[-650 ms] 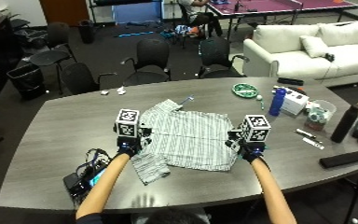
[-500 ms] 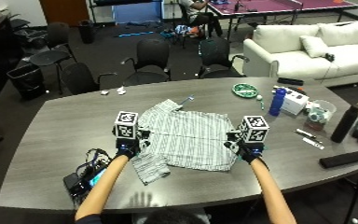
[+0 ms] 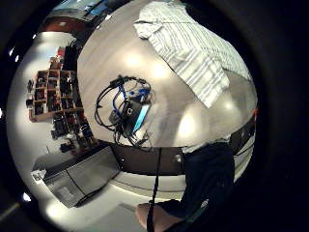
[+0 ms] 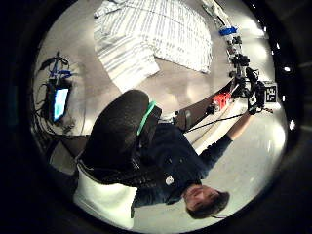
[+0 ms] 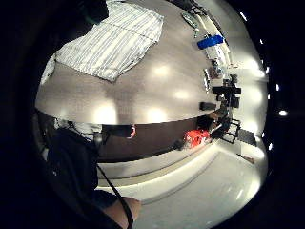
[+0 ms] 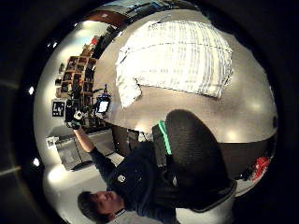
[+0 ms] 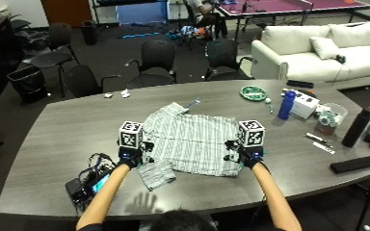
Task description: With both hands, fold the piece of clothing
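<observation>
Two hands, left hand and right hand, above striped shirt; finger state unclear.

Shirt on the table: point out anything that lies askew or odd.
The striped shirt lies mostly flat on the grey table, but one sleeve sticks out crooked at its near left corner, rumpled, beside the left hand.

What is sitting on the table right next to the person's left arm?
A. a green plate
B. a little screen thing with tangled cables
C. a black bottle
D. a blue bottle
B: in the outside view the small lit device with tangled cables lies on the table beside the left forearm, while the blue bottle, green plate and black bottle all stand far off on the person's right side.
</observation>
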`<state>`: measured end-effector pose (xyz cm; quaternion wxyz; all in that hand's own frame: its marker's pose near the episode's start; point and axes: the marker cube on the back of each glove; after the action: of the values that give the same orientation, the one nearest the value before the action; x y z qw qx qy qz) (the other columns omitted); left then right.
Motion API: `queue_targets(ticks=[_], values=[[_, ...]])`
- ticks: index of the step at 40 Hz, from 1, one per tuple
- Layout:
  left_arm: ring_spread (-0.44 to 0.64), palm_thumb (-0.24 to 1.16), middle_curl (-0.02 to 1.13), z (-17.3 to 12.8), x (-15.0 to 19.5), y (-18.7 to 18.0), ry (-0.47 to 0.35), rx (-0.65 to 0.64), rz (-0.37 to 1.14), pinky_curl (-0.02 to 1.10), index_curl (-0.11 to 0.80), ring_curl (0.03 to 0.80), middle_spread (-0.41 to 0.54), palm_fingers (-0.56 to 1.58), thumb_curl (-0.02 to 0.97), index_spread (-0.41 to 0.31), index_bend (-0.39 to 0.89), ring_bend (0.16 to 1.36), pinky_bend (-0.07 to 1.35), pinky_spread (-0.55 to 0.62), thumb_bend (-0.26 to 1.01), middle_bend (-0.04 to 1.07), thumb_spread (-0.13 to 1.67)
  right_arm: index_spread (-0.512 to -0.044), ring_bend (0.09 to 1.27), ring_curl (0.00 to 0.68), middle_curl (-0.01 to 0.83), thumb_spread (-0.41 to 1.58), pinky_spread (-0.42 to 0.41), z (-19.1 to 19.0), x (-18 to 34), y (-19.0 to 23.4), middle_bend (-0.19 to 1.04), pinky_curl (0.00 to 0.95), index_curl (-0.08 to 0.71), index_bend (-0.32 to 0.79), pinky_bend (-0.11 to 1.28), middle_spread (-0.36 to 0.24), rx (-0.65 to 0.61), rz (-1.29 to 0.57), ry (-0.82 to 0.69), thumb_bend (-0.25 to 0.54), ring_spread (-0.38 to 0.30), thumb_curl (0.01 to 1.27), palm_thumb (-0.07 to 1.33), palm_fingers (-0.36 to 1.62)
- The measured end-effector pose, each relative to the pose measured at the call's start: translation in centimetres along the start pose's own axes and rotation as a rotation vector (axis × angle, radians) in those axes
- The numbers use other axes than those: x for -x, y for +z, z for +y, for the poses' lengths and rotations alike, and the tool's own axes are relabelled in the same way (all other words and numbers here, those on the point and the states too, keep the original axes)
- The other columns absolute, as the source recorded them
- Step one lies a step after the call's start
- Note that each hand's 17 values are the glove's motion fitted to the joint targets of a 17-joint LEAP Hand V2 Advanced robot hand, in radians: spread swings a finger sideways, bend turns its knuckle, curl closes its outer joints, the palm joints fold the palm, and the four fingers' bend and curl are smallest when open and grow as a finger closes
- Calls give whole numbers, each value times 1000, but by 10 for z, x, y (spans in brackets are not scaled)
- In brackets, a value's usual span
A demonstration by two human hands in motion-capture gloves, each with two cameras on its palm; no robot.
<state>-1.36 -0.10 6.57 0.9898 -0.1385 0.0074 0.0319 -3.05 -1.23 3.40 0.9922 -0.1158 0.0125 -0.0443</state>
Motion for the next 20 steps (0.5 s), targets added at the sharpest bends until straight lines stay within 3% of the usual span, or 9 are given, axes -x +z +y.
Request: queue_targets(ticks=[2,7,16,18,20], values=[[373,202,156,-13,-3,4,48,-44,-15,265,255,224,205,119,211,-94,145,562,428,327,-7,149,1070,-333,401,249,236,1234,160,-2,2,1,194,276,230,125,404,-23,20,2,1,157,-2,191,357,429],[397,212,162,-33,-15,18,109,6,-24,286,260,229,232,60,234,-96,144,572,470,342,-19,147,1052,-323,415,268,267,1218,156,-12,4,9,212,290,226,109,407,-18,93,-7,12,140,-4,224,397,420],[428,247,177,-58,-31,41,109,106,-38,310,262,237,267,-13,270,-104,137,597,522,367,-20,163,1023,-306,430,292,304,1195,154,-39,-1,32,214,311,221,110,421,-15,172,-8,43,121,-10,282,485,395],[433,260,181,-54,-37,45,87,147,-44,312,261,239,273,-31,278,-104,133,602,527,376,-17,166,1017,-304,433,296,311,1194,154,-40,1,35,211,314,221,114,424,-15,237,-26,85,112,-11,292,496,391],[437,269,183,-55,-40,52,71,174,-45,317,256,240,277,-48,284,-105,119,611,534,376,-18,163,1010,-303,434,300,317,1192,153,-35,6,37,210,317,221,116,426,-15,394,-81,181,102,-11,300,504,388]])
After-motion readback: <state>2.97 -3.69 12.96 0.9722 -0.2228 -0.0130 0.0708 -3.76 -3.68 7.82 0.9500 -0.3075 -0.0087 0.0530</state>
